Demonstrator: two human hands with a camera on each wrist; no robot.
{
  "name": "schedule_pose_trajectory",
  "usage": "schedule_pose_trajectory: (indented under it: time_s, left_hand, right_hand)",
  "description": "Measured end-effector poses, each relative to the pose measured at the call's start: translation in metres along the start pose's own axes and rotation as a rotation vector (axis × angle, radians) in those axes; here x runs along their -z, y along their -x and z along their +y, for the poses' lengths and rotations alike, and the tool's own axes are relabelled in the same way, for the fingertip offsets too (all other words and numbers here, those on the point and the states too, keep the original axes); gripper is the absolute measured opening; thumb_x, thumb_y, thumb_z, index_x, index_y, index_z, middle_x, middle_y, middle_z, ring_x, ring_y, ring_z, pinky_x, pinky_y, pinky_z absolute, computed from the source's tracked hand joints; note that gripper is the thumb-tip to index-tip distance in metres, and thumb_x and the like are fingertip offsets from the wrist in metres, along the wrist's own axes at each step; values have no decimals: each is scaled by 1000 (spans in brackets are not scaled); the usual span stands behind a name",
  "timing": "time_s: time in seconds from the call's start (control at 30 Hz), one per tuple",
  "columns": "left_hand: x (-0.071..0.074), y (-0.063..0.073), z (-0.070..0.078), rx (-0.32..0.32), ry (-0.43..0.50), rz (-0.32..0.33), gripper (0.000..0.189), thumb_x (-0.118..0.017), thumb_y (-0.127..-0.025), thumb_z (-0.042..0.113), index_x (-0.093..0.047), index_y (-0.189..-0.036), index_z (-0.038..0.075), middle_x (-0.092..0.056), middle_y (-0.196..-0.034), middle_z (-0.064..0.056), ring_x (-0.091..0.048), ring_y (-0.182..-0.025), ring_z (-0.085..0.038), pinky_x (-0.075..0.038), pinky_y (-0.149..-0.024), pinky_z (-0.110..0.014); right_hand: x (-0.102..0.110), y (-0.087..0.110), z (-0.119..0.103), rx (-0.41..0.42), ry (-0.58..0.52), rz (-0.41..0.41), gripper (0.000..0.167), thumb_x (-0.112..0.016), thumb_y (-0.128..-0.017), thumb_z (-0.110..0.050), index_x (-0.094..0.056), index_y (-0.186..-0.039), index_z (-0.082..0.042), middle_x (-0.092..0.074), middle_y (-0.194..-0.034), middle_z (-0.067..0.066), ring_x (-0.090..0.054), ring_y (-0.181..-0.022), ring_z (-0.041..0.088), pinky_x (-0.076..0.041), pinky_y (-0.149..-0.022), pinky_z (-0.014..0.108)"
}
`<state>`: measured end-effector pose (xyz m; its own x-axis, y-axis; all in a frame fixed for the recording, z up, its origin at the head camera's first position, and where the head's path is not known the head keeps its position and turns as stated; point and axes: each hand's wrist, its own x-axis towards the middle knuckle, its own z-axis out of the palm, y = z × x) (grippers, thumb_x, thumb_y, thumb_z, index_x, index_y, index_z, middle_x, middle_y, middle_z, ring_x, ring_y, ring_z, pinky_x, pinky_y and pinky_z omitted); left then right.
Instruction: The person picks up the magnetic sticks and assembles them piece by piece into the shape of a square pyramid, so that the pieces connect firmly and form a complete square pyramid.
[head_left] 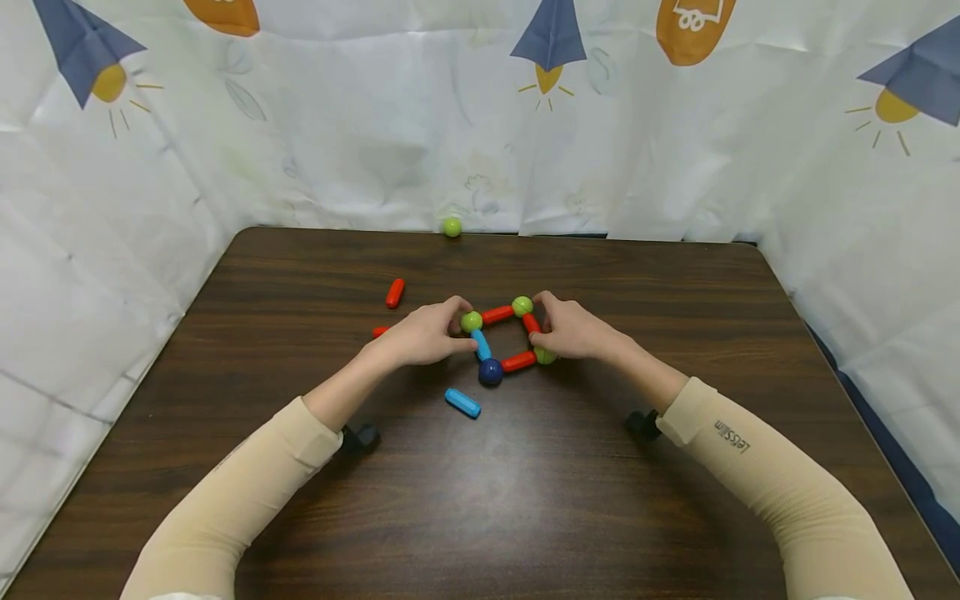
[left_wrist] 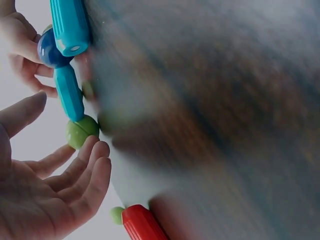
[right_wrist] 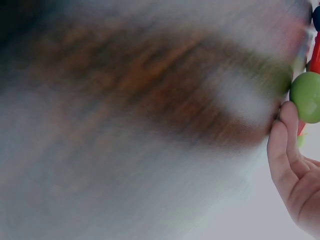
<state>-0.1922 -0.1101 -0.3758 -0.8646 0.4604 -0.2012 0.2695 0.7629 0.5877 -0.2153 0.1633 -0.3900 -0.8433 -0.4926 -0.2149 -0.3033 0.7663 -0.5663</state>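
A closed four-sided frame of magnetic rods and balls lies on the table between both hands. Its sides are a light blue rod (head_left: 482, 345) and red rods (head_left: 497, 315). A dark blue ball (head_left: 491, 372) forms the near corner; green balls (head_left: 522, 306) form the others. My left hand (head_left: 429, 335) is at the left green ball (left_wrist: 82, 132), fingertips touching it, with the thumb held apart in the left wrist view. Around the right side, my right hand (head_left: 572, 327) spreads thumb and index along a red rod. Its fairly straight fingers touch the right green ball (right_wrist: 306, 97).
A loose light blue rod (head_left: 462, 403) lies in front of the frame. Loose red rods (head_left: 395, 293) lie to the left, one partly hidden behind the left hand. Another green ball (head_left: 452, 227) sits at the table's far edge, against the white curtain (head_left: 375, 167).
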Motion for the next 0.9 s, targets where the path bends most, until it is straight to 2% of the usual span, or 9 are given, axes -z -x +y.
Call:
schedule_pose_trajectory:
  time_s: [0.43,0.7,0.9]
  left_hand:
    - [-5,-10,-1,-28,-34,-13,69,-76,-95,32,-44,-150,3,-63,-112,-12,-59,-101,-26,-49,-87,-42]
    - [-4,-15,2,-23,-43,-18,68,-76,-94,31,-45,-150,4,-64,-110,-10,-59,-101,-25,-49,-87,-41]
    - [-4,-18,3,-17,-46,-18,66,-75,-95,31,-47,-150,6,-65,-107,-9,-60,-99,-24,-49,-85,-40]
  right_hand:
    - [-2,2,-1,13,-42,-27,67,-67,-100,-23,-31,-151,3,-60,-84,9,-61,-60,19,-52,-58,33]
    - [0,1,1,38,-8,36,58,-66,-100,-24,-40,-143,5,-62,-88,8,-57,-67,19,-47,-61,32]
    - [-2,0,3,27,-21,55,55,-67,-100,-23,-42,-140,5,-64,-92,9,-59,-69,19,-49,-63,32]
